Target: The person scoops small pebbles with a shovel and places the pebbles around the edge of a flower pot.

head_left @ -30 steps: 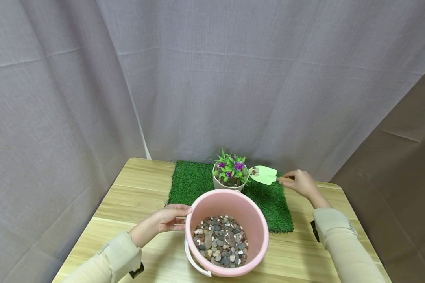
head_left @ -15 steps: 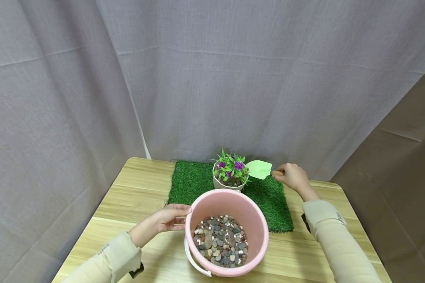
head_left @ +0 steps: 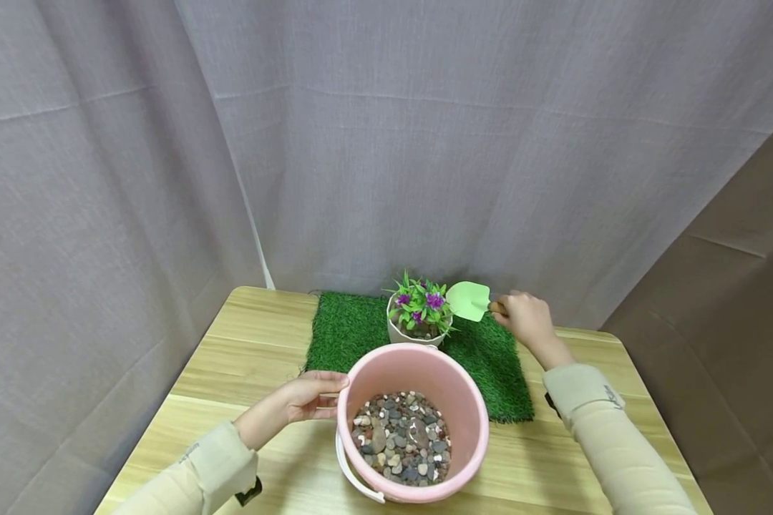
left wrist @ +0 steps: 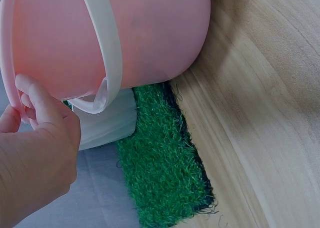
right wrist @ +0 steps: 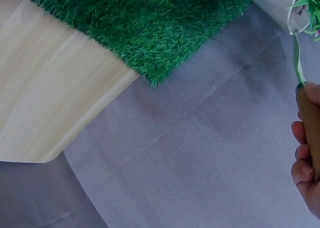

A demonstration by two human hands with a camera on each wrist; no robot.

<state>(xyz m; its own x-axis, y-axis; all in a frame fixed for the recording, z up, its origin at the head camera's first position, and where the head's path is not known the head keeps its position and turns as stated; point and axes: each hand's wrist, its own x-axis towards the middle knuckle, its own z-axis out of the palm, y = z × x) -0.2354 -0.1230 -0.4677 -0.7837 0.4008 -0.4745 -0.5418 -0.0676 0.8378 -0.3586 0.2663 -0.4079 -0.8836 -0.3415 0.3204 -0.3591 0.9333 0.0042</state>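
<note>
My left hand pinches the rim of a pink bucket between thumb and fingers; the left wrist view shows the thumb at the rim's edge. Mixed pebbles cover the bucket's bottom. Its white handle hangs down on the left side. In my right hand is the wooden grip of a light green trowel. The trowel's blade is bare and tilted, its tip right at the rim of a white flowerpot. Green leaves with purple flowers fill that pot, with pebbles below them.
Under the flowerpot lies a mat of artificial grass on a wooden table. Grey curtains hang behind the table and to the left. The bucket stands in front of the pot, close to it.
My right hand has moved left and away from me, tipping the trowel toward the pot. The few pebbles seen on its blade earlier are gone from it. Left hand and bucket stay put.
</note>
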